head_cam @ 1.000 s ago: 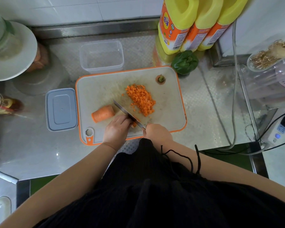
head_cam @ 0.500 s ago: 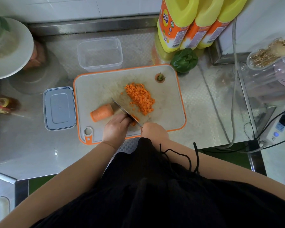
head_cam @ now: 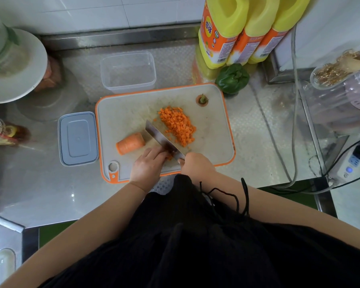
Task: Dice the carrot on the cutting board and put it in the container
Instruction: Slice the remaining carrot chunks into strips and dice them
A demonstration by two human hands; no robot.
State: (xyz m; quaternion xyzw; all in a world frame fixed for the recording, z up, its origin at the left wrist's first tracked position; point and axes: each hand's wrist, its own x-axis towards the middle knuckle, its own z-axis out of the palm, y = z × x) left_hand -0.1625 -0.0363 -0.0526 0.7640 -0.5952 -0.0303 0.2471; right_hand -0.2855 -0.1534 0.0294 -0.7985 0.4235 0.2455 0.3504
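1. Your right hand [head_cam: 195, 165] grips the handle of the knife [head_cam: 164, 140]. Your fingers are curled tight around it. The blade slants up and to the left across the cutting board [head_cam: 212, 125].
2. Your left hand [head_cam: 148, 165] rests on the near part of the board, right beside the blade. Its fingers are bent over some small carrot strips [head_cam: 169, 156]. You cannot see clearly how it holds them, because the hand and blade hide most of them.
3. A pile of diced carrot [head_cam: 178, 126] lies in the middle of the board, just to the right of the blade.
4. A thick carrot chunk [head_cam: 130, 143] lies on its side on the left part of the board, just beside your left hand.
5. The carrot top [head_cam: 202, 99] sits alone near the far right corner of the board.
6. The clear container [head_cam: 128, 72] stands behind the board, just past its far edge. No carrot shows inside it.
7. The grey lid [head_cam: 78, 139] lies flat to the left of the board, touching or almost touching it.
8. A green pepper [head_cam: 232, 79] and three yellow bottles [head_cam: 243, 32] sit behind the far right corner.
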